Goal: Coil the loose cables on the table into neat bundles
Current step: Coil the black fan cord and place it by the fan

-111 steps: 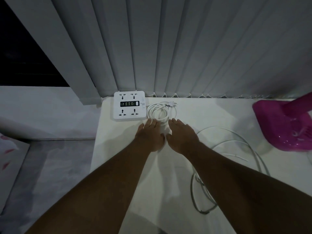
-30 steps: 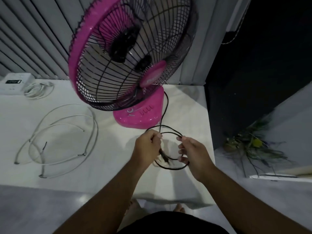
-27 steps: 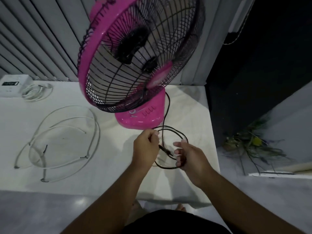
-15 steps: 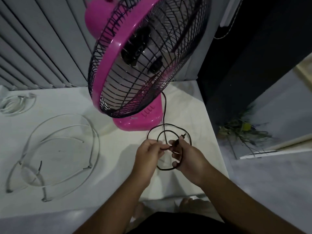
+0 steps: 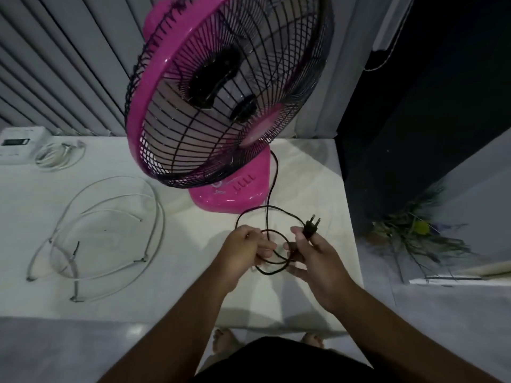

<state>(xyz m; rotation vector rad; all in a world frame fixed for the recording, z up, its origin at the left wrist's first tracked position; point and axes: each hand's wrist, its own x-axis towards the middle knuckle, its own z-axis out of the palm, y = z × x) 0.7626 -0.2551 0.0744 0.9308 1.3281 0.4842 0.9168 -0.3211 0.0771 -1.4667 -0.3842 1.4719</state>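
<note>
The pink fan's black cable (image 5: 269,186) runs from its base down to my hands and forms loose loops above the white table (image 5: 193,286). My left hand (image 5: 243,251) is closed on the loops. My right hand (image 5: 312,255) pinches the black two-pin plug (image 5: 311,226), its pins pointing up and right, with loops passing under the fingers. A long white cable (image 5: 110,233) lies in wide open loops on the table's left. A small coiled white cable (image 5: 59,156) rests at the far left beside the white power strip (image 5: 19,143).
The pink fan (image 5: 221,106) stands right behind my hands, its cage tilted over the table. The table's right edge (image 5: 351,230) is close to my right hand. Grey vertical blinds hang behind. Dried plants (image 5: 414,236) lie on the floor to the right.
The plug end has been drawn out of the loops and now sticks up from my right hand. The view has swung slightly left, bringing the power strip back into sight.
</note>
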